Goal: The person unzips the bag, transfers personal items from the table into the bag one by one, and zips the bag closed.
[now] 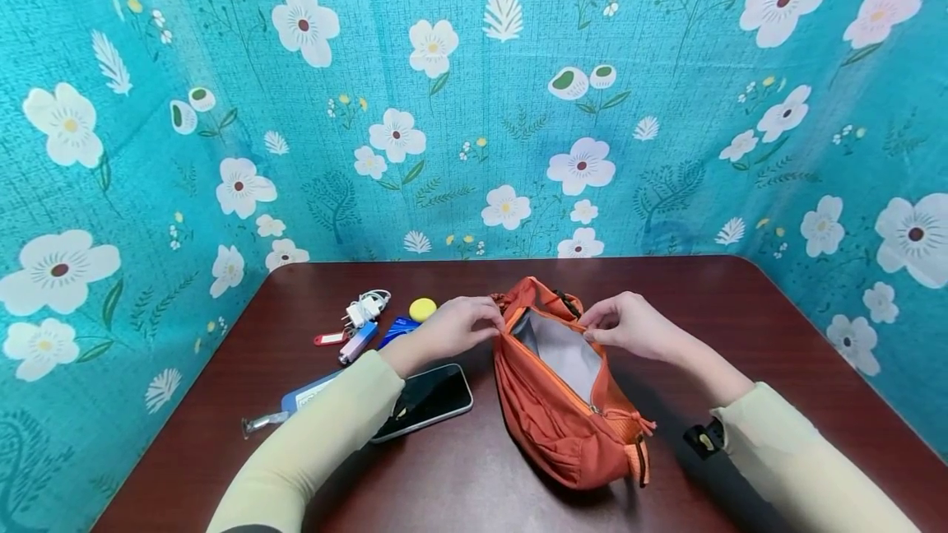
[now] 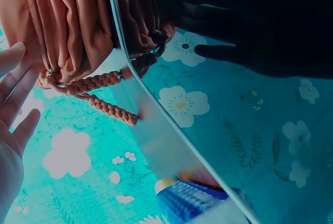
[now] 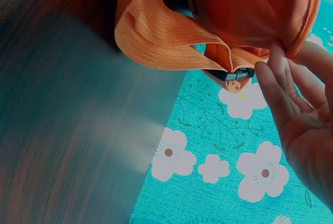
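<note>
An orange waist bag (image 1: 544,434) sits on the dark wooden table, its zipped top spread apart and its grey lining (image 1: 566,352) showing. My left hand (image 1: 459,326) pinches the left edge of the opening near its far end. On the opposite edge, my right hand (image 1: 629,327) pinches the fabric by the zipper. The left wrist view shows the bag's gathered fabric (image 2: 67,31) and a braided cord (image 2: 112,107) beside the left fingers. In the right wrist view, an orange strap (image 3: 156,36) with a black buckle (image 3: 240,74) hangs near the right fingers. The bag's depths are hidden.
Left of the bag lie a phone (image 1: 437,395), a yellow round item (image 1: 423,309), a white charger (image 1: 363,311), a pink-and-blue item (image 1: 359,343), a red tag (image 1: 330,339), a blue packet (image 1: 397,330) and a clear-handled item (image 1: 264,423). A floral cloth (image 1: 459,146) hangs behind.
</note>
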A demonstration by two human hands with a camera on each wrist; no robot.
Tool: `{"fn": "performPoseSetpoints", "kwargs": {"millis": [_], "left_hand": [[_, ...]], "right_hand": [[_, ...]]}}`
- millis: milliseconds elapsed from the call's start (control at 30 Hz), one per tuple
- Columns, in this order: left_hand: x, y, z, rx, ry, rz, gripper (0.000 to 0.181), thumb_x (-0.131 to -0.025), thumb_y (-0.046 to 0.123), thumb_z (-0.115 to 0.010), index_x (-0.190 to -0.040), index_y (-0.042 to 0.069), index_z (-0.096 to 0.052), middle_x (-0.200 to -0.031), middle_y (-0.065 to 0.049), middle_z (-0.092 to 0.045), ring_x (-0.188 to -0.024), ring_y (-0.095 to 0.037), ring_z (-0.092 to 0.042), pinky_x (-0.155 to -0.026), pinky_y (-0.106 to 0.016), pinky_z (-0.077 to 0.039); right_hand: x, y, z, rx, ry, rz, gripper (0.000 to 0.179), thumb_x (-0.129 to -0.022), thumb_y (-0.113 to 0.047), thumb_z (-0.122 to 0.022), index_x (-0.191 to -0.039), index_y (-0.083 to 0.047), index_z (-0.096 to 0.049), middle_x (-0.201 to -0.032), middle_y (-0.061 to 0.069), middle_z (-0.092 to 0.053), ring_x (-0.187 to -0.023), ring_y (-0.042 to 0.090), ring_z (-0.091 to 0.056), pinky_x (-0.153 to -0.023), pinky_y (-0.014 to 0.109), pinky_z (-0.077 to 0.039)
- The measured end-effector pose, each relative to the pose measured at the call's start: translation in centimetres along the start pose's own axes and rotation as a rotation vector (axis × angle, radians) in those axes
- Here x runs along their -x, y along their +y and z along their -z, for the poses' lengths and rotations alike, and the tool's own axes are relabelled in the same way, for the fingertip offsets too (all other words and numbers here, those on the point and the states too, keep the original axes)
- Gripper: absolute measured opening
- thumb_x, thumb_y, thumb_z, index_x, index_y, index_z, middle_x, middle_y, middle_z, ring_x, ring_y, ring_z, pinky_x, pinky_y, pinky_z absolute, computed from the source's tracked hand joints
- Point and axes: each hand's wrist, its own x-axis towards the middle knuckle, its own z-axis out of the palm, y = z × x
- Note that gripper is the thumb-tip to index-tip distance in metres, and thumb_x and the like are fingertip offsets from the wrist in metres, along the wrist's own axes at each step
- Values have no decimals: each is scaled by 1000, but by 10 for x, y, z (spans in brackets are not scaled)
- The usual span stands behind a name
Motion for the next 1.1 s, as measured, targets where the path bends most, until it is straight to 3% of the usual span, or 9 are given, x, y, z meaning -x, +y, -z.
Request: {"fn": "performPoseSetpoints", "kwargs": {"millis": [167,467,633,1100], "left_hand": [[-2,2,1,9,8,-13,7,-90,14,-71,-96,16,-73,-98,5,-65,-93,-10,-61,-90,-28,-48],[10,-11,3,110,-36,112,8,-91,15,-70,-97,18,-74,-97,9,-66,-90,-5,-59,-86,-25,-49],[7,-10,2,108,-50,151,9,-91,15,-70,-99,17,-74,-98,8,-67,-90,-7,-59,-86,-27,-49],[0,1,1,158,-23,92,14,-90,11,-70,-103,16,-70,-96,7,-67,-91,-9,-61,-87,-30,-50]], "right_hand": [[3,-1,3,17,-27,34,12,-86,-4,-72,-98,-3,-74,-83,-3,-70,-67,11,-61,-55,26,-48],[5,-4,8,52,63,95,11,-84,-1,-73,-89,-10,-77,-80,-7,-66,-64,8,-59,-55,26,-48],[2,-9,4,16,87,99,10,-84,-1,-72,-88,-9,-76,-79,-6,-67,-64,8,-61,-55,26,-48],[-5,-15,-9,-42,174,49,11,-85,-4,-72,-91,-12,-77,-78,-5,-68,-62,14,-60,-50,28,-45]]}}
